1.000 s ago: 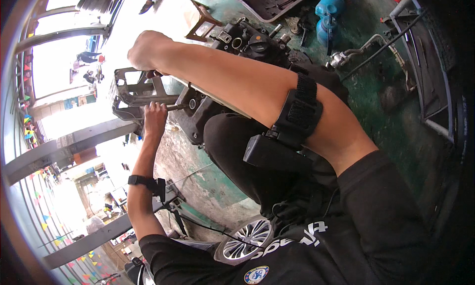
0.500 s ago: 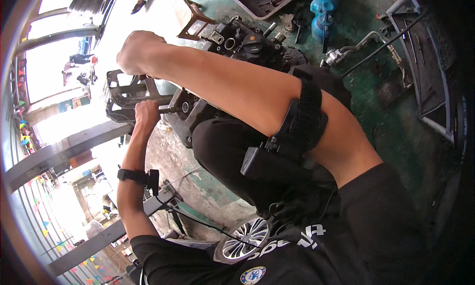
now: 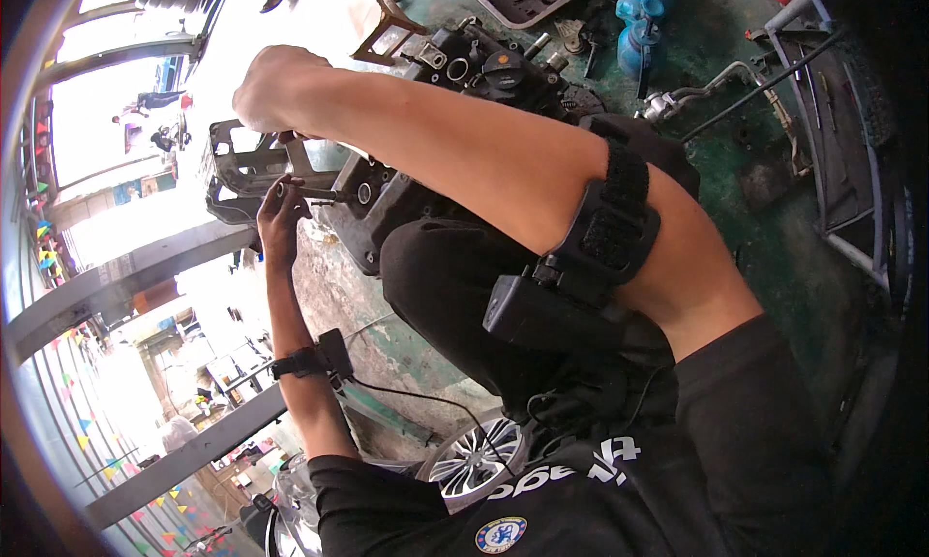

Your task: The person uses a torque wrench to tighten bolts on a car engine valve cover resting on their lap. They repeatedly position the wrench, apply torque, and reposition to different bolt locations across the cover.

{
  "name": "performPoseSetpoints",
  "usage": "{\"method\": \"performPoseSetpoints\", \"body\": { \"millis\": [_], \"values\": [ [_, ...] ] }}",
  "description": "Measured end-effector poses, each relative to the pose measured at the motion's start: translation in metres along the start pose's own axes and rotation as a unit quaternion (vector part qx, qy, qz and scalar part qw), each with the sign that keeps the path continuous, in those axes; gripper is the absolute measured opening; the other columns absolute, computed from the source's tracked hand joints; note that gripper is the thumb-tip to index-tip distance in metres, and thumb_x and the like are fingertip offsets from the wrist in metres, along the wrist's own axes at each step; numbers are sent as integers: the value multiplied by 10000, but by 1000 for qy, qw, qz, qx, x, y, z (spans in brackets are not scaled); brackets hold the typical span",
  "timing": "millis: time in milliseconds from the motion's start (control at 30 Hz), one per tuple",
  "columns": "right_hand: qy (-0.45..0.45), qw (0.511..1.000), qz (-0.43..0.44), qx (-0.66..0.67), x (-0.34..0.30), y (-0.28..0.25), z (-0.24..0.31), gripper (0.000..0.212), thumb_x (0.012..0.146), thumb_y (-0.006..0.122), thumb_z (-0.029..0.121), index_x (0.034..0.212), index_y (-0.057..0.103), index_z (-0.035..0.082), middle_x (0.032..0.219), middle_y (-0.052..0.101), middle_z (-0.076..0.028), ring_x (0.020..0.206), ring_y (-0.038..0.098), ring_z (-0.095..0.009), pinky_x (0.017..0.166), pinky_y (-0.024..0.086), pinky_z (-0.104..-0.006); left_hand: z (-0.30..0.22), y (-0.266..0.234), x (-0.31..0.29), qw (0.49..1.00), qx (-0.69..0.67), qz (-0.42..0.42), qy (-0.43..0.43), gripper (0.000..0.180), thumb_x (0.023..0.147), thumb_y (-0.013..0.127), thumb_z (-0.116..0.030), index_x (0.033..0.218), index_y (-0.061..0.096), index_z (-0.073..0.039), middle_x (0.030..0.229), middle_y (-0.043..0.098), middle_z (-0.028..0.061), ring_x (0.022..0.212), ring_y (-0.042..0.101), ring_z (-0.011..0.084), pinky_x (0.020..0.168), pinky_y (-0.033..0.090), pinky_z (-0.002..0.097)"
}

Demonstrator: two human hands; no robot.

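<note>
- Left hand point(image 3: 279, 218): raised beside the engine, with its fingers curved and a little apart at the near end of a dark rod point(image 3: 319, 195); whether it grips the rod or only touches it, I cannot tell.
- The rod runs from those fingers to the dark engine point(image 3: 489, 78), its far end just beside a round, metal-ringed opening point(image 3: 364, 193).
- Right hand point(image 3: 281, 85): bent down at the wrist, knuckles up and fingers curled under; what they close on is hidden, so I cannot tell whether it holds anything.
- A grey metal frame point(image 3: 254, 160) lies below the right hand and just beyond the left.
- The engine sits on the stained green floor point(image 3: 334, 276), partly covered by the right forearm.
- Toward the floor's far edge in view are a wooden stool point(image 3: 399, 20) and a shallow tray point(image 3: 503, 17) with tools.
- Blue containers point(image 3: 636, 49) stand near the tray's right corner.
- A spoked wheel point(image 3: 479, 455) lies near the person's body.
</note>
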State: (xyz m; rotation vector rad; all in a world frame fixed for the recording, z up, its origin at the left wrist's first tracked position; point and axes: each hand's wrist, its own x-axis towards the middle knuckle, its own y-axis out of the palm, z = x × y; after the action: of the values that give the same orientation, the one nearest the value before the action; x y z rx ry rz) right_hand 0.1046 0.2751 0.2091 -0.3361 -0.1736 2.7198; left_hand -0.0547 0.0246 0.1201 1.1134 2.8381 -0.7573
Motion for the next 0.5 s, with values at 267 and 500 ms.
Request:
{"method": "performPoseSetpoints", "body": {
  "millis": [267, 500],
  "values": [
    [-101, 972, 0, -212, 30, 16, -36, 195, 879, 540, 137, 908, 662, -12, 806, 676, -157, 724, 662, -230, 665, 548, -370, 34, 39, -9, 968, -81, -191, 138, 200, 882, 660, -86, 1035, 635, 40, 837, 665, 90, 606, 594, 128, 489, 508, 264],
    [67, 986, 133, 74, 59, 61, -48, 228, 952, 508, 203, 874, 613, 17, 687, 573, -88, 506, 520, -172, 409, 441, -341, 30, 69, -14, 928, -115, -322, 147, 140, 871, 684, -85, 963, 678, 21, 757, 638, -4, 574, 495, 52, 506, 400, 219]
  ]
}}
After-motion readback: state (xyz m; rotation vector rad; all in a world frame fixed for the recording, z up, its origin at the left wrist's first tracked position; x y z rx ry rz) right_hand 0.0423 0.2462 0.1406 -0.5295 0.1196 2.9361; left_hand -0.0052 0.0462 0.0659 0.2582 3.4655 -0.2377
